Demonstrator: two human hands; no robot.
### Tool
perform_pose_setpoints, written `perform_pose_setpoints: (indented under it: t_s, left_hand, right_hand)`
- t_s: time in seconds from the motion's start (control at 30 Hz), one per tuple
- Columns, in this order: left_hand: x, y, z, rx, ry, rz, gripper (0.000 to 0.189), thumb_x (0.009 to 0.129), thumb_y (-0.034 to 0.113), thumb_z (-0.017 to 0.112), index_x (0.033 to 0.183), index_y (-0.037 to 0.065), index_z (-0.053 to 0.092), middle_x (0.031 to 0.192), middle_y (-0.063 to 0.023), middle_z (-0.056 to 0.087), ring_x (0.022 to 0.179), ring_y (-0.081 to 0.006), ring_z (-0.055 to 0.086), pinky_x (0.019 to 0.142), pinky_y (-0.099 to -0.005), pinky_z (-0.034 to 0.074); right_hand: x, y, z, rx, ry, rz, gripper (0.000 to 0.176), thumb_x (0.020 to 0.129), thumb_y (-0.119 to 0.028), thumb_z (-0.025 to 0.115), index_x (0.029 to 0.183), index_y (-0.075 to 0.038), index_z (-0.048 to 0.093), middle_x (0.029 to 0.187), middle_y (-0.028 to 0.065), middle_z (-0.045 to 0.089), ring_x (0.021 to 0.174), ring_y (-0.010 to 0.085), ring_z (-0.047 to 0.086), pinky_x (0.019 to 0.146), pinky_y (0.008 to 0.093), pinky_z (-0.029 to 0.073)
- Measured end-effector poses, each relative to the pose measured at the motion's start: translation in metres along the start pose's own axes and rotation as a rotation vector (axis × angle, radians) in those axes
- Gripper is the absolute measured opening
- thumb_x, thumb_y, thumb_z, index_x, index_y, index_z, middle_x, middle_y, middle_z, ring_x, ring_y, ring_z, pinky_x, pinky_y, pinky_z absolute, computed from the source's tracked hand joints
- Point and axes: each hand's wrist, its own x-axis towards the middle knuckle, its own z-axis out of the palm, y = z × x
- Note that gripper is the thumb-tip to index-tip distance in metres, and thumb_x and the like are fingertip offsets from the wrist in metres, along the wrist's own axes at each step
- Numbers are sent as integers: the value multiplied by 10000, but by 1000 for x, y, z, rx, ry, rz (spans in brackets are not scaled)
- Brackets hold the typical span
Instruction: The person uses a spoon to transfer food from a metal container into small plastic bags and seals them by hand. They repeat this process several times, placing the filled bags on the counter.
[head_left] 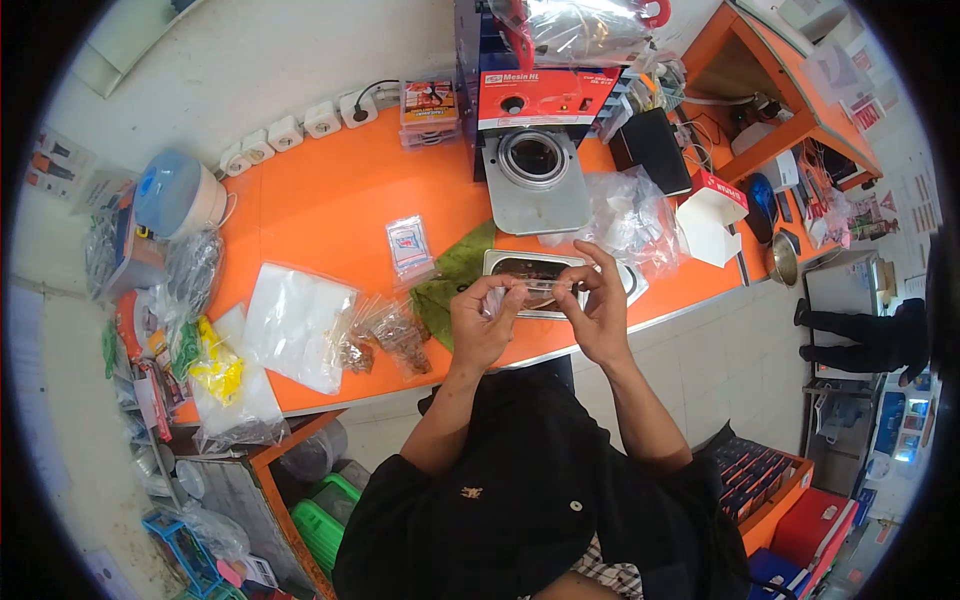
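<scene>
1. Workpiece: a small clear plastic piece (541, 287), thin and glossy, was held above the metal tray (532, 255) at the near edge of the bench (320, 210), right of its middle.
2. Left hand (483, 325): my thumb and fingers were pinched on the piece's left end.
3. Right hand (602, 312): my thumb and forefinger gripped its right end; my other fingers were raised.
4. Labels: the machine's red panel (545, 98) read "Mesin HL". Print on the packet (409, 248) left of the tray was too small to read.
</scene>
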Motion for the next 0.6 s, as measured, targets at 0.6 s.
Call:
perform_pose_setpoints:
  t_s: [0.6]
  left_hand:
    - [-106, -26, -165, 218, 830, -114, 273, 930, 99, 685, 1173, -12, 629, 851, -76, 686, 543, -72, 553, 443, -215, 426]
  right_hand:
    - [-22, 28, 61, -330, -493, -9, 972, 684, -162, 899, 1491, -62, 367, 1246, 125, 633, 1196, 290, 579, 1054, 427, 423]
